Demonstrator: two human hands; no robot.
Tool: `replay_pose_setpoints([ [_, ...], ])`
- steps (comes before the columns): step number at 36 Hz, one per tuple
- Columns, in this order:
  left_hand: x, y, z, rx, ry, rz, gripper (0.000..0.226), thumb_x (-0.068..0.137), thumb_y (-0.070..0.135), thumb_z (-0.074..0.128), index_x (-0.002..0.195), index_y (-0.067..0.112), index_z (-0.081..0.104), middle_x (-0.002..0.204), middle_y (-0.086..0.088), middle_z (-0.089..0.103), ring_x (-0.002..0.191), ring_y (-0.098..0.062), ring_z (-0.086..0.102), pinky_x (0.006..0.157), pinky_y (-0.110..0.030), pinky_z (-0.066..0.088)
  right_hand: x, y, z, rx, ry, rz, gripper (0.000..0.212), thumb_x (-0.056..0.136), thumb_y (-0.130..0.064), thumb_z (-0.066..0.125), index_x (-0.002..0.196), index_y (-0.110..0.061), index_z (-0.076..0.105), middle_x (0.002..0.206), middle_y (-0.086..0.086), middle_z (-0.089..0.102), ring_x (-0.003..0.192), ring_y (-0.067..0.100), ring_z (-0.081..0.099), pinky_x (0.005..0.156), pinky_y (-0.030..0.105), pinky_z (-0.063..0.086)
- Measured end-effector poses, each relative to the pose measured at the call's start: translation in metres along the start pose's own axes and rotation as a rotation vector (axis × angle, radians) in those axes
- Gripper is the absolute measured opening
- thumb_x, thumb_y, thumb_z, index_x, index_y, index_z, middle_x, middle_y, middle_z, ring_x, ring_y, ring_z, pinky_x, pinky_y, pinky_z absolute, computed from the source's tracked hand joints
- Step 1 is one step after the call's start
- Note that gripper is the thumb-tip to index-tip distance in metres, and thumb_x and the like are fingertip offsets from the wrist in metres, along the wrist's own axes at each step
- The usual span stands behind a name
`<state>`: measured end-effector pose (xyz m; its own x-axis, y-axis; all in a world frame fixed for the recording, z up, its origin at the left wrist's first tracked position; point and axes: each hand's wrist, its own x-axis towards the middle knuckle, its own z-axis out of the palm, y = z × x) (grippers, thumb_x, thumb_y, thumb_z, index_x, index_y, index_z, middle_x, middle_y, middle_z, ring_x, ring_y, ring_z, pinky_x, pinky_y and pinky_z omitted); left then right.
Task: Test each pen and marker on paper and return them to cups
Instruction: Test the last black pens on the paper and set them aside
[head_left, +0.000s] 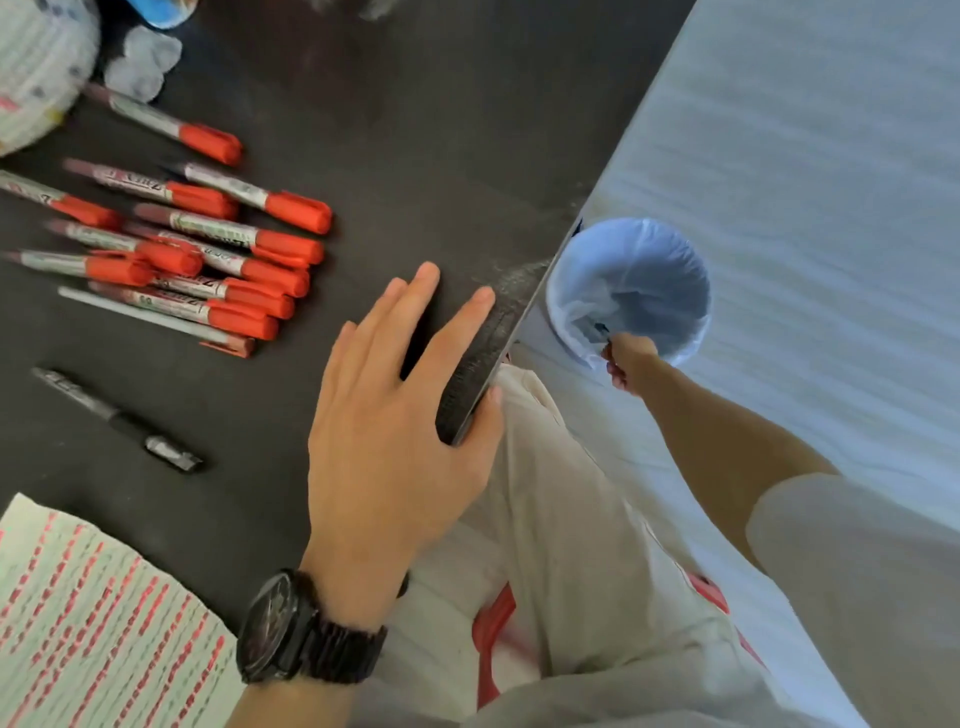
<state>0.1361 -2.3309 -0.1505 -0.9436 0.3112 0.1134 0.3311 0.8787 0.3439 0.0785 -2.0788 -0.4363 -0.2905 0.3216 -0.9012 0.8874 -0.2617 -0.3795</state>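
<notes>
Head view: reaches off the table (415, 130), away from the pens.
Rests left hand (384, 441) flat on the edge, fingers straight, nearer the red markers (208, 260) heaped up-left, caps toward it; black marker (117, 418) apart, near paper (93, 623). Curls right hand (626, 361) at the lined bin (691, 291); grip and contents unclear.

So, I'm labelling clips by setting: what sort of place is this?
Probably a home or small office desk: a dark table with red-capped markers and scribbled test paper, plus a bag-lined waste bin on the floor beside it.
</notes>
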Motion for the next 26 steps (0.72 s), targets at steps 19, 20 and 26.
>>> replay_pose_setpoints([
  [19,0.002,-0.001,-0.001,-0.011,0.000,0.007,0.060,0.089,0.036,0.063,0.147,0.033,0.051,0.161,0.002,0.035,0.150,-0.019,0.029,0.120,-0.049,0.026,0.003,0.039,0.006,-1.197,0.117,-0.345,0.064,0.094,-0.028,0.058,0.152,-0.017,0.035,0.155,0.012,0.037,0.148,0.034,0.024,0.117,0.049,0.030],
  [20,0.002,-0.001,-0.001,-0.010,0.000,0.007,0.059,0.089,0.037,0.063,0.147,0.033,0.050,0.161,0.002,0.035,0.151,-0.019,0.029,0.121,-0.048,0.026,0.001,0.038,0.005,-1.198,0.124,-0.358,0.063,0.094,-0.028,0.058,0.152,-0.018,0.036,0.155,0.012,0.038,0.148,0.034,0.025,0.117,0.049,0.030],
  [26,0.001,-0.001,0.000,-0.021,0.004,0.015,0.060,0.089,0.038,0.062,0.148,0.034,0.049,0.162,0.003,0.034,0.151,-0.018,0.028,0.121,-0.048,0.025,-0.017,0.036,-0.007,-1.103,0.128,-0.431,0.061,0.092,-0.021,0.054,0.151,-0.020,0.040,0.150,0.012,0.045,0.141,0.035,0.036,0.112,0.048,0.037],
])
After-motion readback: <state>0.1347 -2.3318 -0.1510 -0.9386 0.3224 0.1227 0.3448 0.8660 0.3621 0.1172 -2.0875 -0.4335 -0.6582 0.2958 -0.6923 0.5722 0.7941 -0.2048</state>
